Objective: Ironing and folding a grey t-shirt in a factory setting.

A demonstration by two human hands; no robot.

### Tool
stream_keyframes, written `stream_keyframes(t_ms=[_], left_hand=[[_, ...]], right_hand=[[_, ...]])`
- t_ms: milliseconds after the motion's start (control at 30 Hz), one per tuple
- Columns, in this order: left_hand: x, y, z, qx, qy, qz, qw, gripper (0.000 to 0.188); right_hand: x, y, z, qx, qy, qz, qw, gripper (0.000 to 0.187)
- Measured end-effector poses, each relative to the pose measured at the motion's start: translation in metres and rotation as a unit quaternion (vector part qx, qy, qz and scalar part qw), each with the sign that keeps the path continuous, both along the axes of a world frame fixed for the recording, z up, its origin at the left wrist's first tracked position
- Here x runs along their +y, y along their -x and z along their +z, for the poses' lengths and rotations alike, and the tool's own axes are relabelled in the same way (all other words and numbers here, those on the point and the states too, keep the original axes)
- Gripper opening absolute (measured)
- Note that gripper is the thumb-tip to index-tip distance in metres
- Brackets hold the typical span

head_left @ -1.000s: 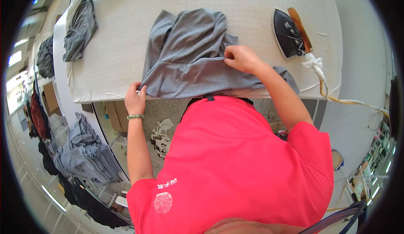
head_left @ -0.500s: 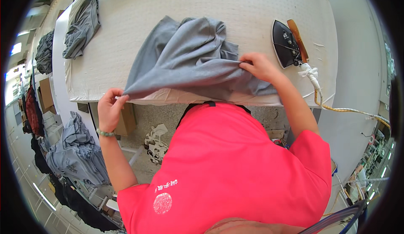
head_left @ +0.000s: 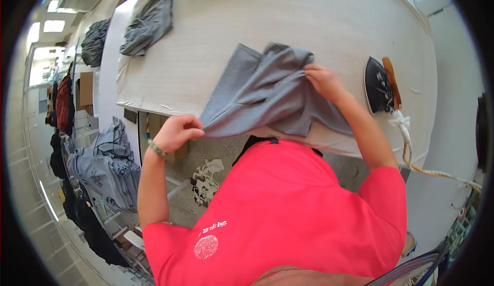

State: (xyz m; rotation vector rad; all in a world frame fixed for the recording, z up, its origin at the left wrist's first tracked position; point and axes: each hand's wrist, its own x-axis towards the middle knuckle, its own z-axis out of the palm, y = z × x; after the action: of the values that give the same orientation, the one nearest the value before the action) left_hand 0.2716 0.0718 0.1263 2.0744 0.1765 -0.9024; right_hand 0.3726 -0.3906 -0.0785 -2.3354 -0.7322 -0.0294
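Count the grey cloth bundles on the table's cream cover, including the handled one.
2: the grey garment pinched by the left hand and right hand, and a crumpled grey bundle toward the cream cover's far left. Folds may hide more pieces.

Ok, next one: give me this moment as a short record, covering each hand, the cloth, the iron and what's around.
left hand: pinching the near left corner of the gray cloth
right hand: gripping the same cloth at its upper right
cloth state: folded and creased, spanning between the hands at the table's near edge
iron: on the table, right of the cloth, not held
far left of table: rumpled gray garment
left, beside table: pile of gray clothes
left wrist: beaded bracelet
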Motion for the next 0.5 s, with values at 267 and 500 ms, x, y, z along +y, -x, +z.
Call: stream_keyframes(t_ms=[267, 500], left_hand=[[0.004, -0.138, 0.092, -0.277, -0.014, -0.184, 0.943, 0.010], [0.021, -0.275, 0.173, -0.641, 0.044, -0.122, 0.756, 0.010]], right_hand=[[-0.031, 0.021, 0.165, -0.026, 0.033, -0.159, 0.986, 0.013], [0.020, 0.084, 0.340, -0.213, 0.004, -0.428, 0.878, 0.014]])
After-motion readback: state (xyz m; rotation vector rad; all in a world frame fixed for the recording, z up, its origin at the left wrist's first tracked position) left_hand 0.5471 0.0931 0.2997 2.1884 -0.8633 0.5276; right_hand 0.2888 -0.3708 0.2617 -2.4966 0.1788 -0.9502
